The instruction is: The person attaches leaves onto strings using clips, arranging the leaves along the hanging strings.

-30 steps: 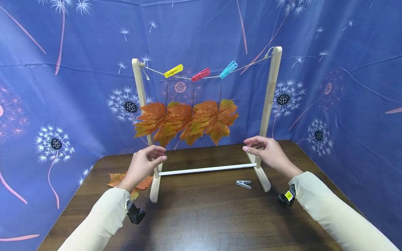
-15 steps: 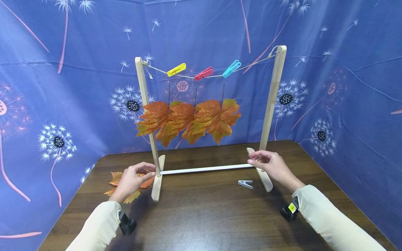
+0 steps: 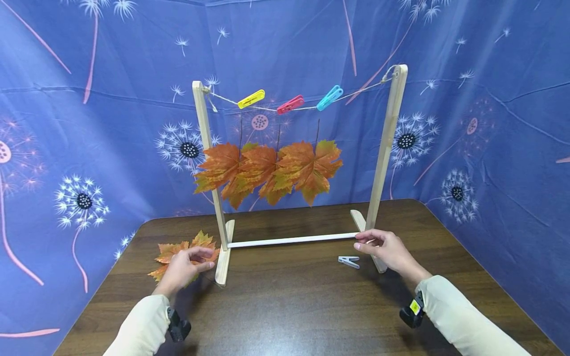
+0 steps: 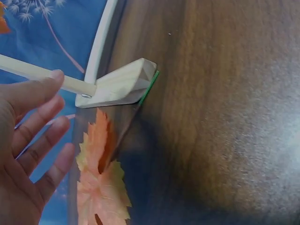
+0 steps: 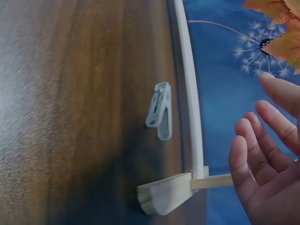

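Observation:
My left hand (image 3: 183, 267) hovers over an orange maple leaf (image 3: 166, 253) lying at the left of the table, with fingers loosely bent and holding nothing. In the left wrist view this leaf (image 4: 103, 187) has a dark stem with a green tip, which reaches toward the stand's foot (image 4: 124, 86). My right hand (image 3: 387, 249) is above the right foot of the wooden stand (image 3: 385, 148), its fingers relaxed around nothing. Left of it on the table lies a grey clothespin (image 3: 349, 261), seen also below the hand's side in the right wrist view (image 5: 161, 112).
A string (image 3: 365, 89) spans the stand's posts and carries yellow (image 3: 251, 99), red (image 3: 290, 104) and blue (image 3: 330, 98) clothespins. Maple leaves (image 3: 307, 168) hang beneath them by dark stems. A white rod (image 3: 294, 241) joins the feet. Behind hangs a blue dandelion cloth (image 3: 285, 39).
Both hands have come down from beside the hanging leaves' level. The left moved down and leftward over the leaf on the table; the right moved down toward the stand's right foot.

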Demonstrator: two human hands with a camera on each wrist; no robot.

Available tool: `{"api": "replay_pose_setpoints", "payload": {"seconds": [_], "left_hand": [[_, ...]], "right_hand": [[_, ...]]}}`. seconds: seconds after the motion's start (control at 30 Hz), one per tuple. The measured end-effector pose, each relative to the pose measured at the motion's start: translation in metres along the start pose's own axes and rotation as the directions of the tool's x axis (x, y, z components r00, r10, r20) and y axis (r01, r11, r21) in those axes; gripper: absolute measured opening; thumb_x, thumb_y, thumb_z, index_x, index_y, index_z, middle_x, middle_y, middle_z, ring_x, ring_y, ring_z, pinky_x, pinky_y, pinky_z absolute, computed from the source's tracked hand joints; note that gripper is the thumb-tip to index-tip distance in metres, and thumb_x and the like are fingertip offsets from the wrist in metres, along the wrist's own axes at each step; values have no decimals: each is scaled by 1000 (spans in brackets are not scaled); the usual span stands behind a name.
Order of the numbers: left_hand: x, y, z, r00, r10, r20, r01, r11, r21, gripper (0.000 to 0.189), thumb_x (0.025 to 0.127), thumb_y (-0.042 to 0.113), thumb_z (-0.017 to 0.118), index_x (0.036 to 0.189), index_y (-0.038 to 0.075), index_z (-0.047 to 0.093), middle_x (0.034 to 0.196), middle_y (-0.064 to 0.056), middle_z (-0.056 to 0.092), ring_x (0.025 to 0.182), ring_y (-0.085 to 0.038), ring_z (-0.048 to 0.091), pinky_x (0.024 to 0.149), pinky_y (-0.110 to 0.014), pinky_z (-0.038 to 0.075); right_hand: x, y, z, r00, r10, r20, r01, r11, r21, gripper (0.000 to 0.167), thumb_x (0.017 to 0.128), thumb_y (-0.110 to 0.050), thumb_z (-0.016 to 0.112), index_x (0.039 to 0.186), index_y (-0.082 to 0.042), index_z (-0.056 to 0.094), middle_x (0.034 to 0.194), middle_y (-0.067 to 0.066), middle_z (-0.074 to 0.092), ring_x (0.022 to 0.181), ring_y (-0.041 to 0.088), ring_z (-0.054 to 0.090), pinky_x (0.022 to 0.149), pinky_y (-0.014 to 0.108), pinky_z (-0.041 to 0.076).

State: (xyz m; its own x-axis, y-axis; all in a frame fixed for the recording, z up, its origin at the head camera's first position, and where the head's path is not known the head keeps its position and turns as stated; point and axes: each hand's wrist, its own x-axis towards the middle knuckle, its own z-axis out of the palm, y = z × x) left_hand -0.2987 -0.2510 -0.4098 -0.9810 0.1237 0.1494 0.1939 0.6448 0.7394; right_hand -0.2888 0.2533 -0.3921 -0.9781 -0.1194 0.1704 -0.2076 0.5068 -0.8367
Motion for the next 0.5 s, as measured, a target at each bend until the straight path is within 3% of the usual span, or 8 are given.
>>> {"api": "replay_pose_setpoints", "payload": {"seconds": [0.27, 0.5], "left_hand": [[0, -12, 8, 1000, -14, -3, 14, 997, 78, 27, 81, 4, 83, 106, 0, 75, 98, -14, 76, 89, -27, 71, 72, -33, 54], [0, -14, 14, 999, -42, -13, 43, 985, 168, 21, 79, 1, 83, 99, 2, 78, 90, -11, 76, 83, -24, 72, 71, -36, 53]], "right_hand": [[-1, 15, 11, 999, 33, 31, -31, 999, -41, 36, 88, -15, 80, 115, 5, 70, 97, 10, 73, 83, 18, 65, 60, 31, 53], [-3, 25, 18, 999, -10, 49, 16, 990, -139, 31, 86, -13, 81, 110, 3, 71, 105, 15, 73, 80, 16, 64, 68, 28, 49]]}}
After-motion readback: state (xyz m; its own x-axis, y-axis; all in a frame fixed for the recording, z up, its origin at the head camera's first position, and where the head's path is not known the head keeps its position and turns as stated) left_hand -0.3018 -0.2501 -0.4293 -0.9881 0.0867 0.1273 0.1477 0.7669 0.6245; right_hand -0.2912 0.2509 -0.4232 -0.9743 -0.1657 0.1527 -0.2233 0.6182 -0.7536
